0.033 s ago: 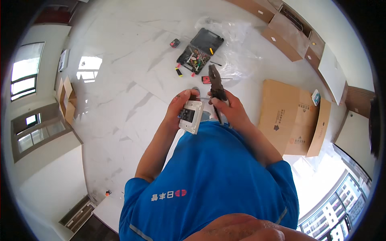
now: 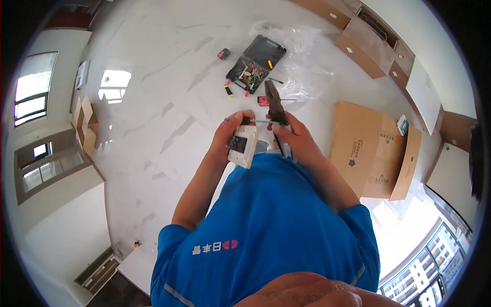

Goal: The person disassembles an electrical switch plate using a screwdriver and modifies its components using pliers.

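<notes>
My left hand (image 2: pixel 230 134) is closed around a white wall socket plate (image 2: pixel 249 151), tilted so that its back with a black block shows. In my right hand (image 2: pixel 295 138) is a pair of dark combination pliers (image 2: pixel 275 105), jaws pointing away from me and handles toward my body. A thin grey rod-like piece (image 2: pixel 263 122) spans the gap between both hands. Whether it is a wire or a tool shaft I cannot tell. Some of my left fingers are hidden behind the plate.
On the marble-look floor beyond my hands lies an open black case (image 2: pixel 250 74) of small parts. Around it are a black-and-red battery-like block (image 2: pixel 223 54), a red tool (image 2: pixel 263 101) and clear plastic sheeting (image 2: pixel 307 61). A flattened cardboard box (image 2: pixel 365 148) lies to the right.
The white socket plate has turned slightly in my left hand. The thin grey piece shows more plainly between my hands. My right hand still holds the pliers.
</notes>
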Demonstrator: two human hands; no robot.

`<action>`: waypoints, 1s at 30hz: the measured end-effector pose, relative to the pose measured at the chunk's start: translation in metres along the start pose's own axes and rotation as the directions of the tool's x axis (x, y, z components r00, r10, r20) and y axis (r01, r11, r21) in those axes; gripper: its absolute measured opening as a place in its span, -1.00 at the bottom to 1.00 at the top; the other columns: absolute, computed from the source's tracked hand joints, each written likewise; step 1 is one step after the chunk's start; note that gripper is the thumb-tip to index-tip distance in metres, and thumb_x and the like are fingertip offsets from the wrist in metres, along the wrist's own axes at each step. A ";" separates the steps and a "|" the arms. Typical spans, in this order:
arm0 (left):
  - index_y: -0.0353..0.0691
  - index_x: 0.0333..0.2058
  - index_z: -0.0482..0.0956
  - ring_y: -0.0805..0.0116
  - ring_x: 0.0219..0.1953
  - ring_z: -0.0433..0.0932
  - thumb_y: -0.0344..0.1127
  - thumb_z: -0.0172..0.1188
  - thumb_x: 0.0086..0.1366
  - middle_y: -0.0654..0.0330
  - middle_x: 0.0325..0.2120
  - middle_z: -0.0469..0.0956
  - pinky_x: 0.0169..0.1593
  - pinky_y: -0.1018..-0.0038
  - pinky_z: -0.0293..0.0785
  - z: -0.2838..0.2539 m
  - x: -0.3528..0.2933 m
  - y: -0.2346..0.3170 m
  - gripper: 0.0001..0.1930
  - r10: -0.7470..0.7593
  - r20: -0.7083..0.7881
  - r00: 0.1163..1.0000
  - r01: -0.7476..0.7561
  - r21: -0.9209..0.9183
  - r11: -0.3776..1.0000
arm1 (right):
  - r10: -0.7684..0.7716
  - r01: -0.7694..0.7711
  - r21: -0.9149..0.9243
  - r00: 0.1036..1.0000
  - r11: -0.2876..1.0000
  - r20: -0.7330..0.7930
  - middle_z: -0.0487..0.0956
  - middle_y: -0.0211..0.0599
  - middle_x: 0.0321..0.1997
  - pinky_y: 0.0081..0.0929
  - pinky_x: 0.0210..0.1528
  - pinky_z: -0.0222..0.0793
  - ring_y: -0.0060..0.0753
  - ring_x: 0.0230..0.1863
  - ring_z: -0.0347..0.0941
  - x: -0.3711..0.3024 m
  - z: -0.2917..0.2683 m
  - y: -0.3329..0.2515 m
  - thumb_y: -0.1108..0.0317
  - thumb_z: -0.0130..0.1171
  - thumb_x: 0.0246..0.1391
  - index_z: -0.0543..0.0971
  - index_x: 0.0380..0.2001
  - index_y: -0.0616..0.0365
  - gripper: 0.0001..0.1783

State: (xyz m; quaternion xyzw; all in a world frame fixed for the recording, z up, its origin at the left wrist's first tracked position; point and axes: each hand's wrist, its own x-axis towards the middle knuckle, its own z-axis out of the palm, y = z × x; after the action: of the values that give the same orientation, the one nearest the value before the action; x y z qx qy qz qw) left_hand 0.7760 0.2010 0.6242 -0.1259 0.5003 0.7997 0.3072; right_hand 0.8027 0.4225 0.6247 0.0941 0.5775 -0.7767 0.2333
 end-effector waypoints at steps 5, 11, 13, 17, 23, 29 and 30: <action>-0.19 0.01 0.47 0.45 -0.61 0.35 -0.08 -0.07 0.51 0.21 -0.42 0.39 -0.57 0.51 0.28 -0.009 0.021 -0.006 -0.67 0.225 0.346 0.911 0.021 -0.582 0.813 | -0.141 0.147 -0.070 0.986 0.987 0.083 0.47 -0.30 -0.15 -0.52 -0.13 0.45 -0.52 -0.11 0.50 -0.018 -0.014 -0.025 0.52 0.09 0.13 0.18 0.28 0.17 -0.36; -0.19 0.00 0.49 0.51 -0.69 0.28 0.06 -0.16 0.54 0.28 -0.53 0.36 -0.65 0.57 0.12 0.000 0.035 -0.001 -0.56 0.231 0.350 0.908 0.052 -0.641 0.765 | -0.305 0.270 -0.472 0.952 0.839 0.003 0.50 -0.08 0.03 -0.47 -0.04 0.46 -0.39 -0.08 0.54 -0.018 -0.017 -0.029 0.53 0.13 -0.03 0.11 0.41 0.22 -0.12; -0.21 -0.02 0.48 0.51 -0.68 0.27 0.06 -0.14 0.53 0.28 -0.51 0.36 -0.65 0.57 0.12 0.002 0.036 -0.004 -0.56 0.226 0.357 0.906 0.093 -0.689 0.719 | -0.671 0.549 -0.547 0.741 0.632 -0.031 0.48 0.09 0.12 -0.38 0.05 0.44 -0.24 -0.10 0.55 -0.021 -0.015 -0.017 0.55 0.17 -0.09 0.12 0.41 0.23 -0.08; -0.23 -0.02 0.47 0.51 -0.65 0.28 0.05 -0.14 0.53 0.27 -0.48 0.35 -0.65 0.57 0.13 0.007 0.035 -0.005 -0.56 0.259 0.347 0.902 0.079 -0.720 0.689 | -0.576 0.453 -0.670 0.816 0.588 0.046 0.49 0.06 0.13 -0.46 -0.08 0.48 -0.34 -0.15 0.55 -0.021 -0.005 -0.027 0.56 0.19 -0.09 0.17 0.36 0.33 -0.13; -0.23 -0.02 0.49 0.51 -0.65 0.28 -0.02 -0.16 0.55 0.28 -0.46 0.35 -0.66 0.59 0.13 0.012 0.029 0.004 -0.59 0.313 0.349 0.883 0.049 -0.734 0.677 | -0.794 0.688 -0.397 0.533 0.607 -0.292 0.50 0.03 -0.06 -0.48 -0.26 0.46 -0.36 -0.23 0.52 -0.023 0.005 -0.023 0.57 0.22 -0.09 0.21 0.28 0.47 -0.19; -0.25 0.00 0.50 0.50 -0.65 0.29 -0.12 -0.24 0.58 0.26 -0.50 0.39 -0.65 0.55 0.15 0.006 0.039 0.015 -0.61 0.343 0.343 0.874 0.059 -0.776 0.627 | -0.698 0.493 -0.741 0.714 0.455 0.046 0.49 -0.13 -0.17 -0.39 -0.18 0.49 -0.36 -0.19 0.49 -0.004 0.004 -0.048 0.54 0.23 -0.13 0.22 0.34 0.28 -0.13; -0.25 0.00 0.50 0.50 -0.65 0.29 -0.12 -0.24 0.58 0.26 -0.50 0.39 -0.65 0.55 0.15 0.003 0.045 0.015 -0.61 0.354 0.352 0.866 0.057 -0.774 0.631 | -0.737 0.577 -0.551 0.668 0.603 -0.107 0.45 -0.19 -0.17 -0.47 -0.20 0.44 -0.44 -0.20 0.43 -0.008 0.003 -0.053 0.59 0.14 -0.06 0.24 0.32 0.23 -0.21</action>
State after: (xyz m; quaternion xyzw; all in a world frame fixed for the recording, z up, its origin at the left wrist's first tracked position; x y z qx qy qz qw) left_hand 0.7323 0.2154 0.6140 -0.0010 0.0339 0.9629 0.2679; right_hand 0.7849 0.4333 0.6745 -0.0623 0.7708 -0.6145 -0.1563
